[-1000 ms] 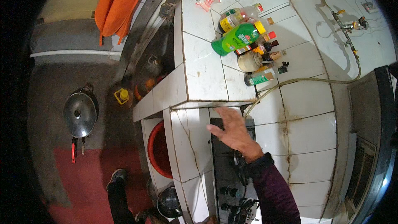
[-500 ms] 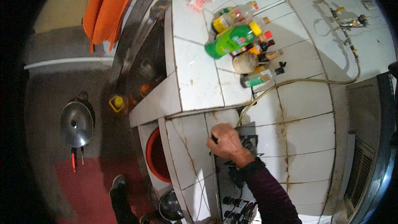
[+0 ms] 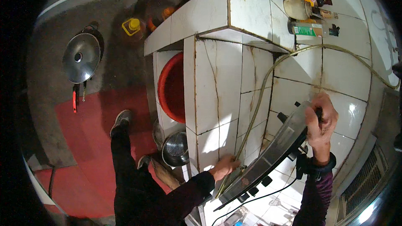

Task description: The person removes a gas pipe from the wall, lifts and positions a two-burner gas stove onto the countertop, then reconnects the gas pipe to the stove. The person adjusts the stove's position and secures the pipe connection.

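Note:
A flat metal gas stove (image 3: 268,159) with black knobs along its front is tilted up off the white tiled counter (image 3: 217,79). My right hand (image 3: 320,119) grips its raised far edge. My left hand (image 3: 224,167) holds its near lower edge by the counter's front. A pale gas hose (image 3: 259,100) runs from under the stove up across the tiles and off to the right.
Bottles (image 3: 303,6) stand on the higher counter at the back. A red basin (image 3: 169,88) and a steel pot (image 3: 176,148) sit under the counter. A lidded wok (image 3: 79,56) and a yellow jug (image 3: 133,27) are on the floor at left. My feet stand on a red mat (image 3: 90,142).
My view has dropped lower and closer to the counter. The stove, flat under my right hand before, is now tilted up, with both hands on it.

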`<state>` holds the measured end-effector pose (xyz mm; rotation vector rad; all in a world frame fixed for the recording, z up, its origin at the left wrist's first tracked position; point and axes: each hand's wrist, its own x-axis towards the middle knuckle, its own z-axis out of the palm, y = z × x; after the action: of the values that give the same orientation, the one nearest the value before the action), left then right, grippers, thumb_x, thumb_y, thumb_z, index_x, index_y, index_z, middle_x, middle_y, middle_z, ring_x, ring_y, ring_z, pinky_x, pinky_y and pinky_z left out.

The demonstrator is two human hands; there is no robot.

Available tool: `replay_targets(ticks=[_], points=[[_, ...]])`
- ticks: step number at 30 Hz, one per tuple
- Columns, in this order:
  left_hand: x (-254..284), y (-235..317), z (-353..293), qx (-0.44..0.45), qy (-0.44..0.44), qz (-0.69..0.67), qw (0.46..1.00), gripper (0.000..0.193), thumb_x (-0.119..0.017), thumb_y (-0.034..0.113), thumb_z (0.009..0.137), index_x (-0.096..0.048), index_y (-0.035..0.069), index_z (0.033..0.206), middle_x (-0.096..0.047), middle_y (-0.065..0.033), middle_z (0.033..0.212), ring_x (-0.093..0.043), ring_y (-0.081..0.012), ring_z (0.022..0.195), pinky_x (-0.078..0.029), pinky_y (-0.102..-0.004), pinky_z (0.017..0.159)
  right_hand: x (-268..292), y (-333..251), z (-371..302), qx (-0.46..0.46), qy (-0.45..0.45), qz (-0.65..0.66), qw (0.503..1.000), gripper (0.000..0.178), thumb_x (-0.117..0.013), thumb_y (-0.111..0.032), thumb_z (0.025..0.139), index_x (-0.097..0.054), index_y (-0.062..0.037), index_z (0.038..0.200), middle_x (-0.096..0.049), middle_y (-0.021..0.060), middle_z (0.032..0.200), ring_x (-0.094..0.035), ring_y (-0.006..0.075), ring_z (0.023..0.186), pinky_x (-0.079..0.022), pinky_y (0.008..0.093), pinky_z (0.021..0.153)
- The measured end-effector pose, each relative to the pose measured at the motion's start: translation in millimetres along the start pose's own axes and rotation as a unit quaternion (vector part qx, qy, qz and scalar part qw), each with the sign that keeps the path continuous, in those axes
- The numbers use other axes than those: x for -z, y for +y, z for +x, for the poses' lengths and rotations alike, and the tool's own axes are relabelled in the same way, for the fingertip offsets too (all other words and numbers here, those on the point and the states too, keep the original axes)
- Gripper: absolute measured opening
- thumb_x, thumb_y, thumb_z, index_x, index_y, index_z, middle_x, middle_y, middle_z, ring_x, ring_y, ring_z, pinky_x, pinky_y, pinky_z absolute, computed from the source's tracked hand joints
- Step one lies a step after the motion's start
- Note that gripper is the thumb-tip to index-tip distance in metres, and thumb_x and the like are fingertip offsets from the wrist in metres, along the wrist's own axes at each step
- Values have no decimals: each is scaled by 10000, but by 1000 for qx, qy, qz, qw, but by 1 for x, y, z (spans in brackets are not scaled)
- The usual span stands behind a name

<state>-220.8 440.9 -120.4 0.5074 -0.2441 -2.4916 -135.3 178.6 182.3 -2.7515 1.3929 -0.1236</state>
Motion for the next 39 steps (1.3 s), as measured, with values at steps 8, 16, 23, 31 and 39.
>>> replay_targets(ticks=[8, 16, 23, 31, 39], points=[[17, 25, -26, -18, -20, -127, 992, 124, -650, 101, 946, -636, 58, 1061, -625, -3, 853, -611, -151, 819, -495, -313, 754, 5, -2, -4, -28, -25, -51, 998, 224, -651, -161, 843, -503, 5, 811, -455, 91, 718, -429, 201, 649, -383, 327, 592], [23, 61, -104, -30, -47, -109, 993, 154, -723, -11, 865, -637, 55, 974, -655, -30, 932, -657, -158, 967, -502, -287, 880, -50, 28, 28, -58, -59, -15, 996, 268, -667, -234, 847, -554, 9, 845, -509, 136, 714, -489, 232, 653, -435, 352, 630], [39, 71, -115, 4, -87, -88, 992, 176, -704, -49, 850, -597, 56, 942, -653, -34, 962, -677, -175, 1018, -508, -285, 912, -111, 52, 50, 4, -66, 9, 998, 222, -680, -179, 861, -576, 16, 841, -519, 107, 702, -476, 205, 634, -431, 344, 627], [29, 74, -126, 0, -103, -120, 987, 222, -676, -78, 808, -535, 87, 856, -658, -108, 1072, -626, -210, 1060, -488, -341, 915, -149, 60, 57, 57, -10, 2, 998, 253, -685, -206, 778, -523, -29, 697, -560, 171, 695, -559, 405, 685, -403, 507, 686], [52, 73, -114, -62, -45, -130, 988, 233, -702, -54, 809, -533, 102, 853, -640, -84, 1063, -616, -194, 973, -479, -338, 902, -171, 57, 61, 29, -18, 45, 998, 247, -703, -216, 788, -555, -49, 682, -572, 129, 693, -582, 361, 743, -411, 485, 707]])
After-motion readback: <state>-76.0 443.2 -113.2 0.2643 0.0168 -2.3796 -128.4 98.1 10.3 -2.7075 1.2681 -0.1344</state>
